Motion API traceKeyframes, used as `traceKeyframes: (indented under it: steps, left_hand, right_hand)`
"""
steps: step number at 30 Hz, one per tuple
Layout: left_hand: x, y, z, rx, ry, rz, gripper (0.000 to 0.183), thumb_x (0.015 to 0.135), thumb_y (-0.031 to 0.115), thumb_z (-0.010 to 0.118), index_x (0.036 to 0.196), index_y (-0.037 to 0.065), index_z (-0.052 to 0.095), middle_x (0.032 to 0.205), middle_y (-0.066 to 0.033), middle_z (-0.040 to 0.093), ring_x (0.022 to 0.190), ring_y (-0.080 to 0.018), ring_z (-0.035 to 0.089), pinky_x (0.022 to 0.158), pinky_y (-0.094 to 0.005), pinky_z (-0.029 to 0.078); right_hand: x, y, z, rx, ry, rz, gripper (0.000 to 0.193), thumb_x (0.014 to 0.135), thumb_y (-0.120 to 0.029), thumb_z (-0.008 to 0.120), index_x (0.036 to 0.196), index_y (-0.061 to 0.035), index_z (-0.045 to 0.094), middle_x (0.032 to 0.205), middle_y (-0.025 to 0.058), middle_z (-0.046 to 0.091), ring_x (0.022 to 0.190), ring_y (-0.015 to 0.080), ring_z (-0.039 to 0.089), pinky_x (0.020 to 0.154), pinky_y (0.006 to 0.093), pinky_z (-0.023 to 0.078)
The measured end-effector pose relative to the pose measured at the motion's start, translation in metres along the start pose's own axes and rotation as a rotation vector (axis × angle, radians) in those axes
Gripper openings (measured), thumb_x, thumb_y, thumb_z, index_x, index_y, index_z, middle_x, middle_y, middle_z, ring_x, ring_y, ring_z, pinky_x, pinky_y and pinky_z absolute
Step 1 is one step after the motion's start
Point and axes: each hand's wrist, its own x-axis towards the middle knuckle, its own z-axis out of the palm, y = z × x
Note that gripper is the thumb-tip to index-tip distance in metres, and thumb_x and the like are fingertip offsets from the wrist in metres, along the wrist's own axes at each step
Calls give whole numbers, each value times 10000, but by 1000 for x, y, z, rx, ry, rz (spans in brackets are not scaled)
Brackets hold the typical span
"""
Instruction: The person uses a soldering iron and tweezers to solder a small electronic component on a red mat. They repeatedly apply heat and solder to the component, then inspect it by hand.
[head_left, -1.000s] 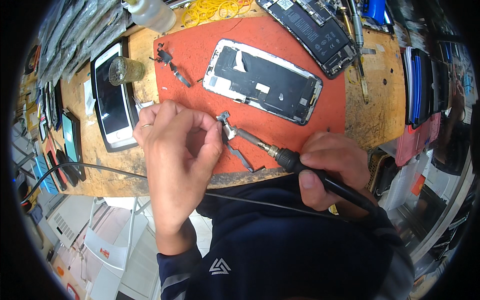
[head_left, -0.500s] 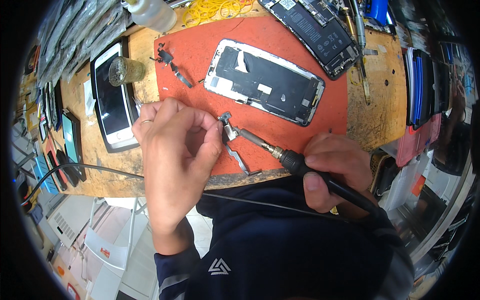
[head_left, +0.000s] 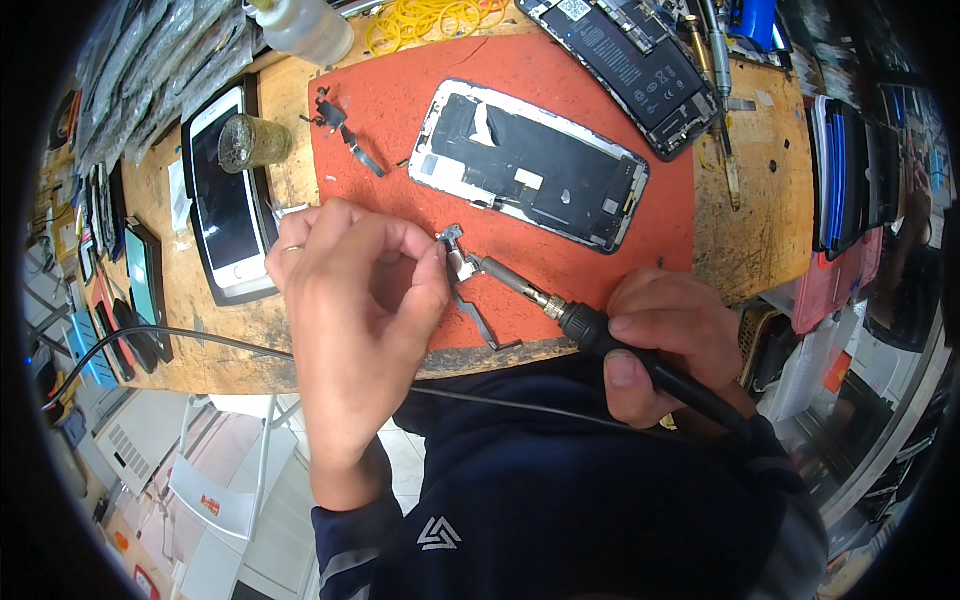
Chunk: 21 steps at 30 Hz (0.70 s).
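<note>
the left hand (head_left: 355, 300) pinched the small flex cable part (head_left: 470, 290) at 6 o'clock on the orange mat (head_left: 400, 110), steadying it; the right hand (head_left: 665, 340), fingers clamped on the soldering iron (head_left: 600, 335), set its tip against the part from 3 o'clock.

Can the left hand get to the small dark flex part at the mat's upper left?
Probably yes: the mat between the left hand and that flex part is bare, but the hand is pinching a small flex piece.

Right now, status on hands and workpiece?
Left hand pinching small black flex-cable part. Right hand holding black soldering iron, tip on part. Nothing in the way.
</note>
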Motion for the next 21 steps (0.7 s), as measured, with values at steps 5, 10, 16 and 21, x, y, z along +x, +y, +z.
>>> traceKeyframes:
  steps: [5,10,16,21]
  left_hand:
    - [-10,-2,5,-92,145,-48,97,826,64,770,902,58,710,850,-87,622,929,-304,571,911,-413,391]
    - [-24,-10,10,98,361,237,154,814,67,784,966,62,758,880,-65,643,891,-280,622,871,-422,441]
    - [-40,-14,20,403,325,406,349,782,177,830,1130,156,835,978,21,645,964,-217,591,957,-421,407]
    - [-42,-16,19,452,285,378,348,806,244,827,1150,196,842,983,24,630,995,-217,569,1011,-447,361]
  right_hand:
    - [0,0,-1,18,-11,4,196,802,-50,733,955,38,646,659,116,628,491,226,618,448,333,489]
    - [-1,1,-1,17,-6,1,201,807,-53,737,961,36,644,673,117,632,495,228,619,446,331,485]
    - [-1,1,-2,5,-11,-5,190,828,-64,735,961,35,643,673,115,632,495,227,620,447,330,487]
    - [-1,0,0,1,19,-8,181,840,-70,733,955,34,639,673,116,634,494,227,624,448,327,488]
